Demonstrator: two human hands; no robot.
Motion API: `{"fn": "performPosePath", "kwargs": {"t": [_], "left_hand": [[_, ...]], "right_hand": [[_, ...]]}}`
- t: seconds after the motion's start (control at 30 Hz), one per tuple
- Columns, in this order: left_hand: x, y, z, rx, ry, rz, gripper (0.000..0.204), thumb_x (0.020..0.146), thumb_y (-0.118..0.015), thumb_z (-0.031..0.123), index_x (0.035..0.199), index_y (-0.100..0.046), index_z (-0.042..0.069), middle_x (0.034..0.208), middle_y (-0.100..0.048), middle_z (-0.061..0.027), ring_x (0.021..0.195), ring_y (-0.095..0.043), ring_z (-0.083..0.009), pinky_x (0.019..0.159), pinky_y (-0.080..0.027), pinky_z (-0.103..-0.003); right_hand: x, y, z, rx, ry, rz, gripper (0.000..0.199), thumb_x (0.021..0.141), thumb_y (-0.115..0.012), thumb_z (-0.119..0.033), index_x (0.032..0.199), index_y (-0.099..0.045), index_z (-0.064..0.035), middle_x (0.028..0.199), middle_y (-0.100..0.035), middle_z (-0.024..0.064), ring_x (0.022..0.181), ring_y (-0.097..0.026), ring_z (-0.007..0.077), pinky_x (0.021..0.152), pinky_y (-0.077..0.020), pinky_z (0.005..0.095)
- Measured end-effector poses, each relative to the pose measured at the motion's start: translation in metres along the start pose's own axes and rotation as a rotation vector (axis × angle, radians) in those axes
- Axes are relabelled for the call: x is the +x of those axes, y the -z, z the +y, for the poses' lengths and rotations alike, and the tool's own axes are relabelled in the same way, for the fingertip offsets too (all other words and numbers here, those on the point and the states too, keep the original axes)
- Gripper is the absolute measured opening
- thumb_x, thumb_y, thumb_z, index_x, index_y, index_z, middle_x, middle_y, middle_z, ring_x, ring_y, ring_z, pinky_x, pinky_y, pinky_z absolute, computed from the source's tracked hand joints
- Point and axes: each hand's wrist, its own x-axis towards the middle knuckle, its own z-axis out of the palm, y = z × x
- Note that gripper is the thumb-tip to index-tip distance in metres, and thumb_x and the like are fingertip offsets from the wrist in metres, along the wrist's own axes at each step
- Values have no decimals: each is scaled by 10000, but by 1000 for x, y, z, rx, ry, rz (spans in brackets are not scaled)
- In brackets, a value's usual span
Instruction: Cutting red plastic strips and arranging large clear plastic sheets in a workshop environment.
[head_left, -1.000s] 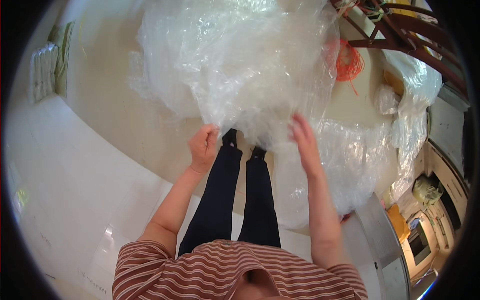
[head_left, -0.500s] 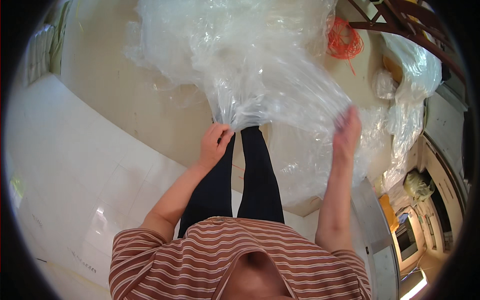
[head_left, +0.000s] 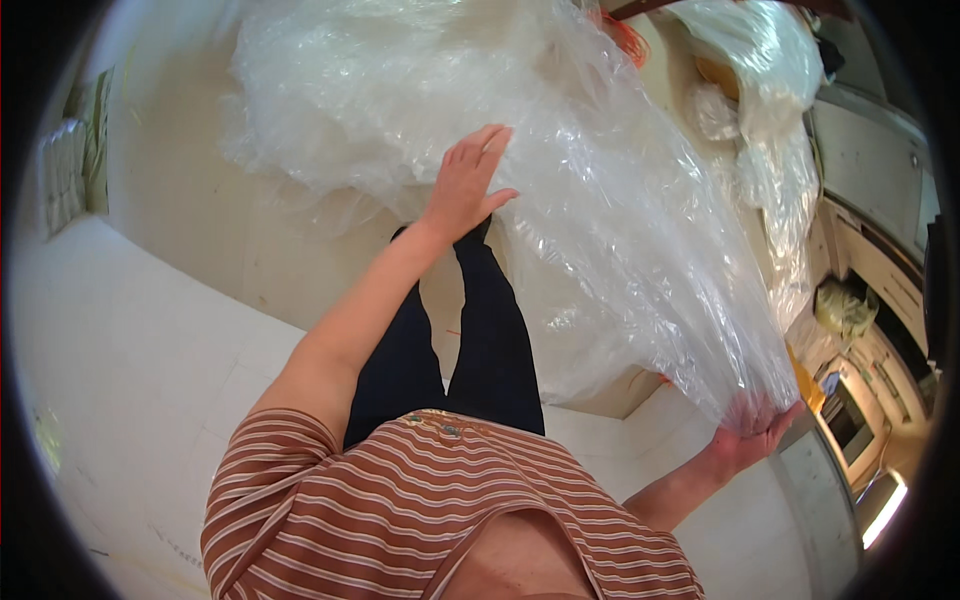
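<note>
A large heap of clear plastic sheeting (head_left: 400, 90) spreads over the floor in front of my feet. My right hand (head_left: 757, 430), out at the lower right, is closed around a gathered end of the sheeting, which stretches taut from the heap toward it. Some of its fingers show through the film. Over the near part of the heap my left hand (head_left: 472, 185) reaches forward with fingers stretched out and thumb apart, holding nothing. Whether its fingertips touch the film I cannot tell.
Orange-red twine (head_left: 627, 40) lies beyond the heap, partly covered. More crumpled plastic (head_left: 780, 150) hangs at the right beside a grey cabinet (head_left: 870, 145). A pale panel surface (head_left: 150, 380) runs along the left. White bundles (head_left: 62, 180) stand at the far left.
My right hand has pulled its end of the sheeting down and to the right, drawing the film taut. The left hand has let go of the gathered film and moved forward, fingers spread.
</note>
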Motion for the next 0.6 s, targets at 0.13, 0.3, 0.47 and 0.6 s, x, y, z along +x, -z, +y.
{"fn": "performPosePath", "kwargs": {"t": [0.13,0.3,0.47,0.6], "left_hand": [[-22,-17,-11,-90,-193,-387,626,743,-671,255,1282,-384,120,1149,-516,-123,1027,-507,-288,854,-391,-402],[-146,6,-23,-16,-299,-919,258,824,-563,352,901,-615,111,778,-568,-95,813,-552,-307,701,-430,-390],[-228,88,-12,-245,-154,-1122,418,835,-513,483,856,-642,86,799,-620,-108,808,-592,-322,688,-455,-383],[-215,132,-20,-441,104,-1136,526,745,-592,564,993,-623,102,916,-628,-109,891,-595,-273,739,-450,-350]], "right_hand": [[-36,63,-32,-11,133,28,282,923,-482,-313,1065,-591,-96,820,-620,28,568,-497,101,465,-376,250],[-113,101,-91,79,321,-276,195,943,-441,-262,899,-525,-92,664,-453,-15,539,-402,76,474,-320,241],[-204,122,-127,-68,751,7,258,923,-440,-120,678,-361,-97,622,-276,-26,534,-266,70,479,-246,244],[-219,189,-163,-239,873,-2,241,848,-448,4,655,-345,-99,623,-256,-7,546,-282,76,476,-240,228]]}}
